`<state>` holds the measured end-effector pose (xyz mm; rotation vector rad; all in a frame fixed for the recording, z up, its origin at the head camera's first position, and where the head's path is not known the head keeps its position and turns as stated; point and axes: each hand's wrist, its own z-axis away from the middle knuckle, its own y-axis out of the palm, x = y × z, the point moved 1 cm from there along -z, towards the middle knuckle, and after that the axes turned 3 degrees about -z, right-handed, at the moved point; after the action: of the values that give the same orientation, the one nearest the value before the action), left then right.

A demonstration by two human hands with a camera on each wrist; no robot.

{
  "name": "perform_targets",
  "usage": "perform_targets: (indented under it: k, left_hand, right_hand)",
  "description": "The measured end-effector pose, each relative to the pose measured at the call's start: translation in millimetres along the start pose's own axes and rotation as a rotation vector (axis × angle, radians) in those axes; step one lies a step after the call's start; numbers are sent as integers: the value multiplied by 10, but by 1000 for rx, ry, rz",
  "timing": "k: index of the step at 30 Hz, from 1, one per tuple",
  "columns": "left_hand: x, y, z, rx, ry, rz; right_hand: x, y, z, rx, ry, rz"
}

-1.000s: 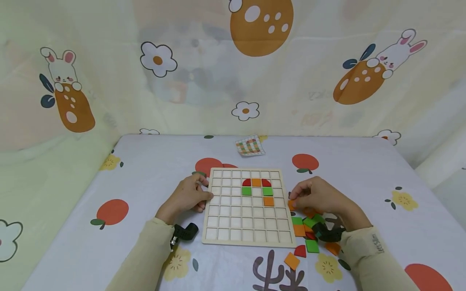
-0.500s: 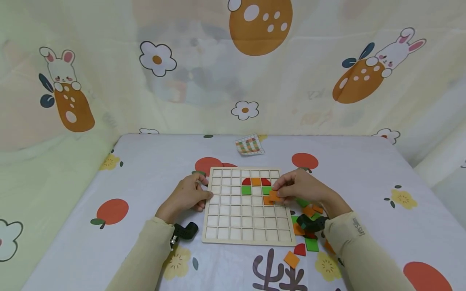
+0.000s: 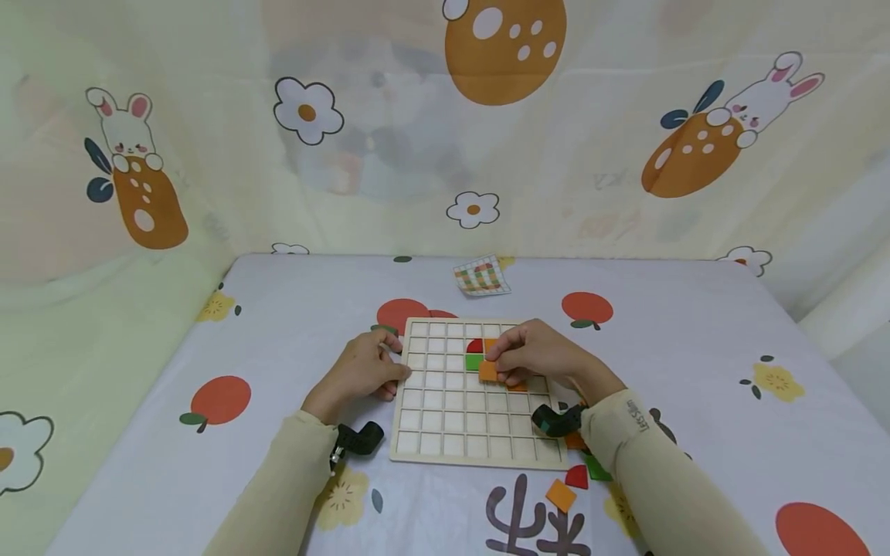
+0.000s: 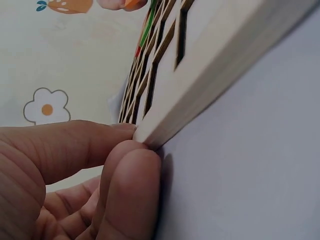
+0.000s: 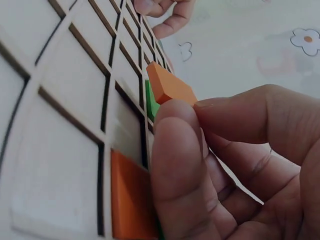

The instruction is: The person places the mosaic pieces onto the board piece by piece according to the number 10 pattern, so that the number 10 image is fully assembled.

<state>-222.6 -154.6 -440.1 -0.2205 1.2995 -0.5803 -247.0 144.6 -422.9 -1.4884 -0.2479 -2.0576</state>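
Observation:
My left hand (image 3: 358, 369) holds the left edge of a wooden grid board (image 3: 445, 423), thumb and fingertips against its rim (image 4: 200, 75). Over the board's middle, my right hand (image 3: 545, 357) pinches an orange square tile (image 3: 488, 372) between thumb and fingers. That orange tile (image 5: 172, 87) is tilted above the cells in the right wrist view. Seated in the grid are a red quarter-round tile (image 3: 475, 346), a green square tile (image 3: 474, 361) and an orange tile (image 3: 490, 344). Another seated orange tile (image 5: 131, 195) shows below the fingers. My right hand covers the grid's upper right part.
Loose tiles lie right of the board, partly under my right forearm, including a green tile (image 3: 598, 468). A red quarter-round tile (image 3: 577, 476) and an orange tile (image 3: 560, 495) lie near the board's front right corner. A printed pattern card (image 3: 481, 276) lies behind the board.
My right hand has moved left from the loose tiles onto the board, carrying the orange tile. My left hand stays at the board's left edge.

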Motion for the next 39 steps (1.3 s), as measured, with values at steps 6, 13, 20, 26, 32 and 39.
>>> perform_targets:
  k: [6,13,20,26,32,39]
  left_hand:
    - [-25,-3,9,-5,-5,3]
    - [-7,3,4,-2,-7,10]
    - [3,7,-1,1,-4,17]
    - [-1,0,-1,0,-7,21]
    - [-4,2,2,5,-6,16]
    - [-6,3,2,2,-1,17]
  right_hand:
    - [47,75,-19,16,-16,28]
    - [52,141,-41,3,-9,46]
    - [47,180,-34,-7,-4,52]
    - [39,174,-32,-10,-23,40]
    - [31,70,15,-87,-23,74]
    - [-27,-122,100,-301,57,121]
